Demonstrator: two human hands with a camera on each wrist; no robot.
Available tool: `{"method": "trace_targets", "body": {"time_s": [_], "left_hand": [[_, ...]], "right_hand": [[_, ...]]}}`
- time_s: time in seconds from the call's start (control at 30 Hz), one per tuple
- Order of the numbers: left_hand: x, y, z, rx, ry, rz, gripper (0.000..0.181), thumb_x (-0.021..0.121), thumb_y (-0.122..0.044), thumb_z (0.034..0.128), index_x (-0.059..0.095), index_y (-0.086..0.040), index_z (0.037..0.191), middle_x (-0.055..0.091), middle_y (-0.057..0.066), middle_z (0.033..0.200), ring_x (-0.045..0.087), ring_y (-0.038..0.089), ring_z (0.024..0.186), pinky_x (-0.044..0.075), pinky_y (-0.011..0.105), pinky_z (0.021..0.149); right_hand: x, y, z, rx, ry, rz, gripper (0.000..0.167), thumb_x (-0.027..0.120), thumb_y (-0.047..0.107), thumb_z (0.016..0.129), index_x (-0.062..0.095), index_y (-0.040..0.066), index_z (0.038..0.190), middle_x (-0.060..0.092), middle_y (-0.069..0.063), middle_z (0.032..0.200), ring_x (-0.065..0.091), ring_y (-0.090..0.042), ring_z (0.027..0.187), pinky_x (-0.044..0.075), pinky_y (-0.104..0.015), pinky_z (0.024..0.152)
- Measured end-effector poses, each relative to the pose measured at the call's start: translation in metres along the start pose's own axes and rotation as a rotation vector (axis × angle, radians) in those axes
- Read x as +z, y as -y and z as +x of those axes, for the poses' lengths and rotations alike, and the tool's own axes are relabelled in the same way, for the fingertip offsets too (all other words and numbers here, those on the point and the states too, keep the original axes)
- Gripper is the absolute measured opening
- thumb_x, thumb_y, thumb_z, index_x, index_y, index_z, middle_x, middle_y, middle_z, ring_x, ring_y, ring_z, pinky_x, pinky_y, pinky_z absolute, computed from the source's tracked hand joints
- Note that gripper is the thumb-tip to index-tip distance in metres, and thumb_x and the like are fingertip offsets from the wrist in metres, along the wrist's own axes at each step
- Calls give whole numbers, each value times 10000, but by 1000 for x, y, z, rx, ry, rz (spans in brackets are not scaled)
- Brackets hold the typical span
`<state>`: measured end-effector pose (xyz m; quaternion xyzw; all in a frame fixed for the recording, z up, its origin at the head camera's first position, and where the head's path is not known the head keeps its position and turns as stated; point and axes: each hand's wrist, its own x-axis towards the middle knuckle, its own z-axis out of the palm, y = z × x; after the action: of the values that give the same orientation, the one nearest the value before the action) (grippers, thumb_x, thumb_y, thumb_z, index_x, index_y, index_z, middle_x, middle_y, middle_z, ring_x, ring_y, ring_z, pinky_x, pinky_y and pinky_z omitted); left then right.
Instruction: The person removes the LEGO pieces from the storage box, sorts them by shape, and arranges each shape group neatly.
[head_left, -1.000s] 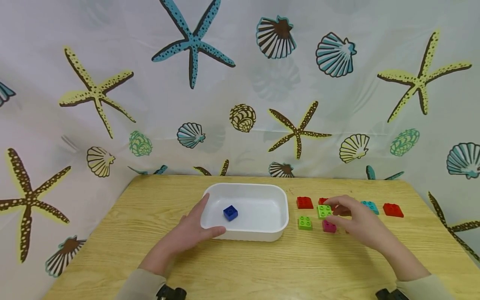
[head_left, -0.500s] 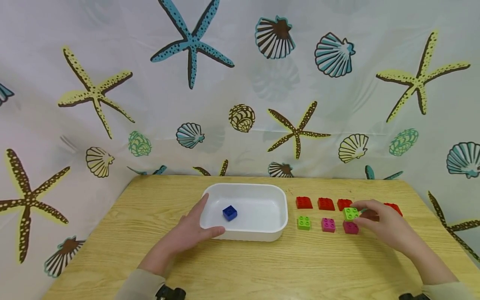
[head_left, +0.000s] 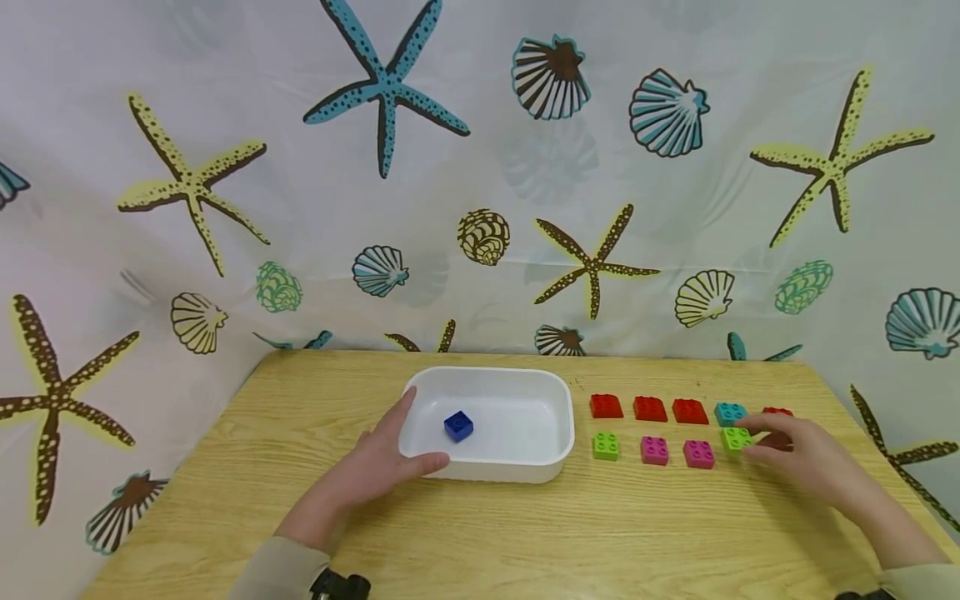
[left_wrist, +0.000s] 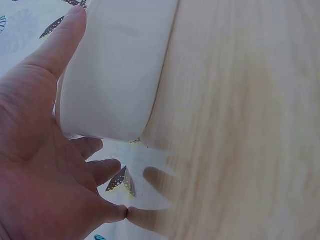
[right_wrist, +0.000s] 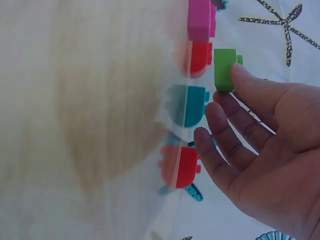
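Between thumb and fingertips my right hand (head_left: 813, 458) pinches a lime green toy building brick (head_left: 737, 440). In the right wrist view, this brick (right_wrist: 224, 70) is raised off the table. Behind it are a teal brick (head_left: 730, 413) and a red brick (head_left: 777, 412), the red one partly covered by the hand. My left hand (head_left: 378, 450) rests against the left end of a white tray (head_left: 517, 472), thumb along its near wall and other fingers spread at its end. A dark blue brick (head_left: 458, 426) lies inside the tray.
Right of the tray, a back row has three red bricks, among them the middle red brick (head_left: 650, 408). In front of them are a second lime green brick (head_left: 605, 446) and two magenta bricks, one nearer the tray (head_left: 655, 450). A patterned cloth (head_left: 480, 283) hangs behind the wooden table (head_left: 480, 533).
My right hand has moved rightward with the lime green brick, past both magenta bricks to a place in front of the teal one. The left hand and tray have stayed put.
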<state>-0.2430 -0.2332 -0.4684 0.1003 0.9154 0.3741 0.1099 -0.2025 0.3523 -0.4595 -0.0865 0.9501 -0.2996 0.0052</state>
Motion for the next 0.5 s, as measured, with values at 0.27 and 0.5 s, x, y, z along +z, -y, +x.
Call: {"method": "trace_targets", "body": {"time_s": [0.27, 0.5], "left_hand": [[-1, 1, 0, 13, -4, -4, 1273, 848, -574, 942, 14, -104, 1781, 110, 245, 1823, 141, 498, 1661, -33, 786, 1264], [0, 1, 1, 8, 2, -6, 1273, 840, -593, 943, 9, -121, 1784, 96, 236, 1827, 123, 500, 1664, -44, 781, 1264]], "right_hand": [[-7, -16, 0, 55, 53, -21, 430, 771, 212, 1065, 699, -40, 1406, 610, -372, 1452, 745, -376, 1107, 627, -428, 869], [-10, -17, 2, 71, 99, 7, 398, 765, 187, 1067, 703, -56, 1377, 686, -312, 1353, 742, -369, 1111, 624, -340, 841]]}}
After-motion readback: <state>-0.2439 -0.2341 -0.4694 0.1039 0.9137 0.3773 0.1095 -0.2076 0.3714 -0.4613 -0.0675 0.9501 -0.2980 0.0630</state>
